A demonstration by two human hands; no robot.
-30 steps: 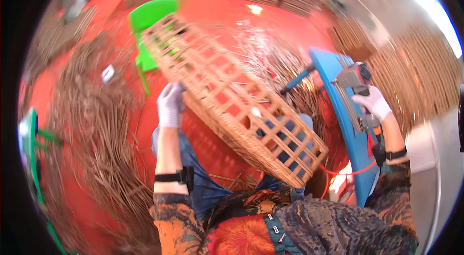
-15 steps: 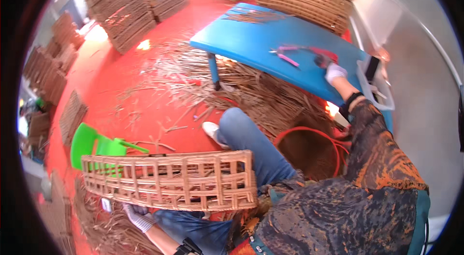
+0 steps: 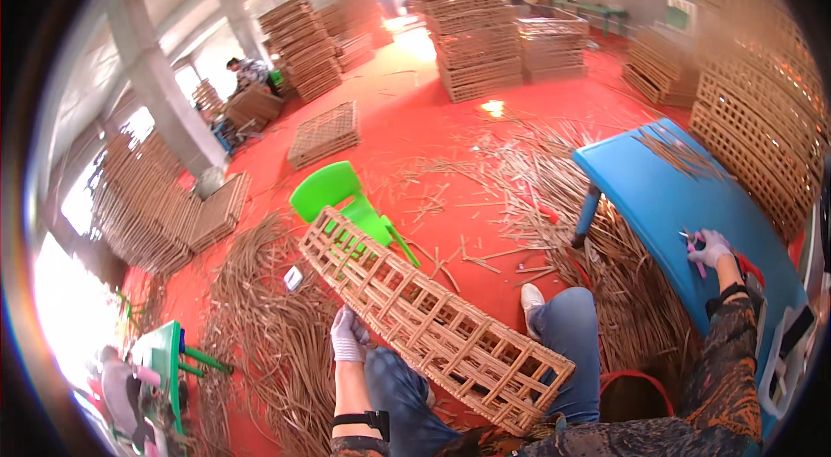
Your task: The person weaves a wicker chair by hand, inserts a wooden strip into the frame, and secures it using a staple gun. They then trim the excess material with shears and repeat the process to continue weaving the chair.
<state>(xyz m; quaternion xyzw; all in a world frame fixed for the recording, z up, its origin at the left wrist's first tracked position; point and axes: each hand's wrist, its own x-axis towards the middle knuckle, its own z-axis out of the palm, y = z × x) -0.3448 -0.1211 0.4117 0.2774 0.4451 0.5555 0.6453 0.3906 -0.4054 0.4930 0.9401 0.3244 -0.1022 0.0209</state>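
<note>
While our left hand (image 3: 348, 336) clamps its fingers on the woven cage (image 3: 430, 318) lying across our knees, our right hand (image 3: 711, 247) closes on pink-handled pliers (image 3: 698, 254) on the blue surface (image 3: 666, 197); one-handed, the cage could tip off.

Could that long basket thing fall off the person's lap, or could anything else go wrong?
Maybe. Only the left hand steadies the long woven cage, which lies tilted across the knees, so it might slide off. The right hand stretches sideways to pink-handled tools on the blue table, so it could fumble them. Loose strips litter the floor, a tripping risk.
</note>
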